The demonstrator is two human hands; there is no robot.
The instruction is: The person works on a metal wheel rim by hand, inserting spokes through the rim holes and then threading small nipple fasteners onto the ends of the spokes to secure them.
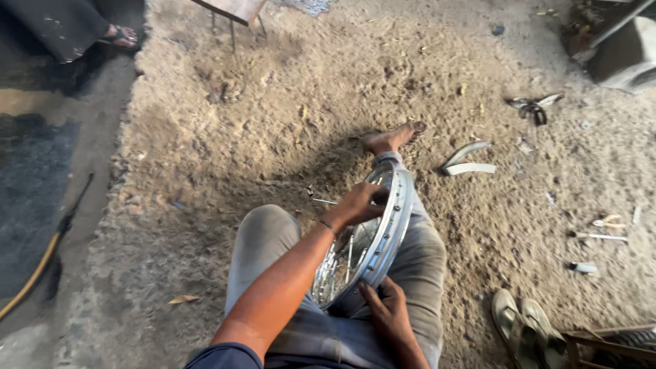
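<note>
Where the person sits on the sandy ground (287,109) with legs stretched forward, a spoked wheel rim (383,239) stands on edge between the thighs, leaning slightly toward the right leg.

Head view. Left hand (355,205) lies over the upper part of the rim, fingers (372,197) curled across its outer channel and closed on it. Right hand (386,307) is low at the near edge, fingers (372,294) wrapped up against the rim from below, gripping it there. Both hands are on the same rim, top and bottom.

Handling, as a judgement: bright polished metal, stiff, will not flex under the hands. Probably moderate in weight for one person, since it is steadied with two light holds and the lap. The smooth chromed channel looks slippery; the rolled edges give the better purchase. Thin spokes (342,263) inside look the delicate part, easily bent, so hold by the rim wall rather than through the spokes. Hub is mostly hidden behind the left forearm.

Around: bare right foot (393,137) beyond the rim. Two curved pale strips (468,160) lie on the ground to the right, well apart from the rim. Farther right, small tools (601,232) scattered in the sand, kind unclear. A pair of sandals (523,328) at lower right. A yellow hose (41,266) runs along the left edge. Another person's sandalled foot (119,35) at top left.
</note>
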